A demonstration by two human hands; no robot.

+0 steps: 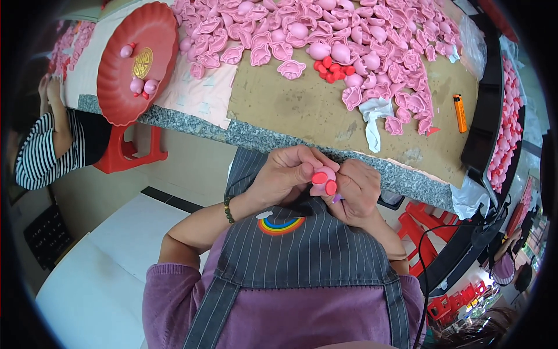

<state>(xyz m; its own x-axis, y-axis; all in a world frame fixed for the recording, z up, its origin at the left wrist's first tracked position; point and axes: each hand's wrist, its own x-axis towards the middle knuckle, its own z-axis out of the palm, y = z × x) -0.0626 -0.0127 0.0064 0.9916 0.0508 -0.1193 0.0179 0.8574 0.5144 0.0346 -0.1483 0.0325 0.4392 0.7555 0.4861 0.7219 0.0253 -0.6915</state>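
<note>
Head view, centre of frame: small pink toy piece with two red round caps pinched between both hands just below the table edge. Left hand curled tight around it from the left, fingers closed on the piece; right hand closed against it from the right, thumb pressing near the caps, something small and purple poking out under the fingers, too small to tell what. Risk as judged: caps small and held by fingertips only, over the lap, so a slip in the press could pop one off onto the apron or the floor; uneven push could seat a cap crooked. Upper left: red scalloped plate overhanging the granite table edge, holding about four pink rounded pieces around a gold emblem. Upper centre on cardboard: heap of pink shells plus small pile of loose red caps. Right: orange lighter, white rag. Far left: another person's striped sleeve.
</note>
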